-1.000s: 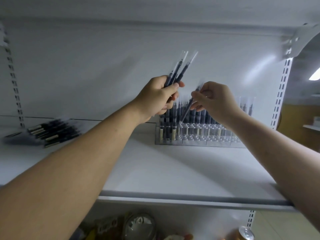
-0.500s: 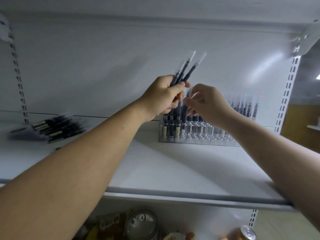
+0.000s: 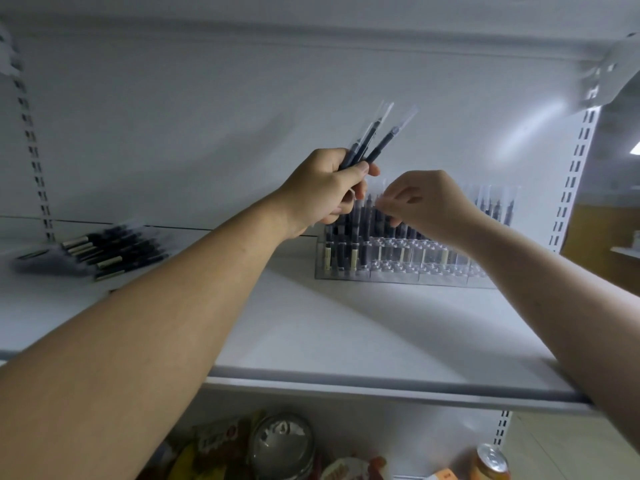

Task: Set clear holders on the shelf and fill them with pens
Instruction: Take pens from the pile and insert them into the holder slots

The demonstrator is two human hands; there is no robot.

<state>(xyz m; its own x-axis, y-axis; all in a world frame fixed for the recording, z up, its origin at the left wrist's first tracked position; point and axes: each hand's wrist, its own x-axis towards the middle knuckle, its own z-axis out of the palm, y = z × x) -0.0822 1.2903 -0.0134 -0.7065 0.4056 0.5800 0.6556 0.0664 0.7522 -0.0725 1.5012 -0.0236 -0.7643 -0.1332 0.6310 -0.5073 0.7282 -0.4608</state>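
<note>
Currently I am looking up into a white shelf (image 3: 346,334). The clear holder (image 3: 398,270) sits toward its back right, close to the rear panel. Dark standing pens (image 3: 363,233) fill the left rows and the far right end; the front rows show bare sockets.

The left hand (image 3: 325,188) is raised over the holder's left end, fingers and thumb curled round a bundle of pens (image 3: 363,142) whose clear caps fan up and to the right. The right hand (image 3: 429,206) is just beside it, over the holder. Its thumb and forefinger are drawn together at a clear cap top, but I cannot tell whether they actually have hold of a pen.

In the way: the right hand and wrist cover the holder's middle, and the left hand hides the tops of the leftmost pens.

Around:
- A loose pile of pens (image 3: 110,249) lies flat at far left, well apart from the holder and blurred.
- A slotted upright (image 3: 568,202) stands at right.
- Under the shelf lip are a drinks can (image 3: 491,462), a round tin (image 3: 282,441) and snack packets (image 3: 218,445).
</note>
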